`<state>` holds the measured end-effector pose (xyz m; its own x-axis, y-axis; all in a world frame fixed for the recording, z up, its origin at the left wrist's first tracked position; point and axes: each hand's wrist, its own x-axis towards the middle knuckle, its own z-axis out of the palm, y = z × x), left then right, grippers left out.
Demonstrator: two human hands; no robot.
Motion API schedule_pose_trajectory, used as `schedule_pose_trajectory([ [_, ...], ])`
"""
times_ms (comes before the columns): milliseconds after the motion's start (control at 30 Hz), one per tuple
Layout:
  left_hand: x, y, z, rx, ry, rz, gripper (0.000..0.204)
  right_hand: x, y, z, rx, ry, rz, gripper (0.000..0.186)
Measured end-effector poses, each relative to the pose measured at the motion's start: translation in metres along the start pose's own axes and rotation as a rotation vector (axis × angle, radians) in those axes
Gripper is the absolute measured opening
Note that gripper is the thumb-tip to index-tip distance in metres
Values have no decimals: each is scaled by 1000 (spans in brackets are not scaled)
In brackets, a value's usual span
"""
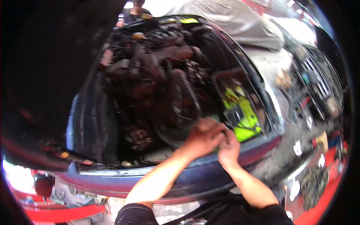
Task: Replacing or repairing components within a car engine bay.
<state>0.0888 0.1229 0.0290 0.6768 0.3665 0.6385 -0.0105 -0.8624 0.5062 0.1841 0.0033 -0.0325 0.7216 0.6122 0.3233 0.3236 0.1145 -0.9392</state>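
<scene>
Clock reference: centred on the hands, 12 toward the top of the head view.

Hands: left hand (204, 135) and right hand (229, 150) meet above the near edge of an open engine bay, fingers of both drawn in toward each other. Blur here; cannot tell whether they pinch anything small between them, or only touch.

Nearest things: yellow-green piece (247, 120), soft-looking, just off the hands at 1 to 2 o'clock, lying in a dark box or recess (259, 107). A dark squarish item (234, 115) rests on it at 1 o'clock, near the right fingertips. Engine (165, 75) at 10 to 11 o'clock; painted body edge (142, 168) runs from 8 o'clock to below the wrists.

Risks (judgement):
1. Anything small in those fingertips, if let slip, could fall into the dark gaps at 9 to 11 o'clock — cause: no catch surface on that side, poor light.
2. The squarish item could be knocked off its slope; cause: right knuckles working so close to it.
3. Bare forearms could scrape, or mark the paint; cause: both arms crossing the body edge, no sleeve below the elbow.
4. A second person (135, 13) stands at 11 o'clock, across the bay — a bump to the car from there could disturb the grip.
</scene>
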Motion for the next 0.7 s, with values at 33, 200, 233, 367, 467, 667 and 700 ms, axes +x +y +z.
schedule_pose_trajectory([
  [33,0,-1,-2,23,-16,44,29,1,1,0,13,-2,28,23],
  [200,1,1,-3,10,-8,52,26,1,6,-1,-37,8,3,15],
  [233,0,2,-3,-38,9,33,26,1,5,-1,-18,-6,2,13],
  [367,-1,-2,-7,-38,-76,-34,24,0,-1,-6,-22,-97,107,10],
  [467,0,-7,-8,-128,-175,-120,20,2,-2,-2,29,-113,96,7],
  [667,1,-7,-12,-196,-220,-215,24,3,3,-3,30,-108,111,3],
  [700,0,-7,-12,-253,-221,-323,25,3,4,-3,28,-116,107,2],
])
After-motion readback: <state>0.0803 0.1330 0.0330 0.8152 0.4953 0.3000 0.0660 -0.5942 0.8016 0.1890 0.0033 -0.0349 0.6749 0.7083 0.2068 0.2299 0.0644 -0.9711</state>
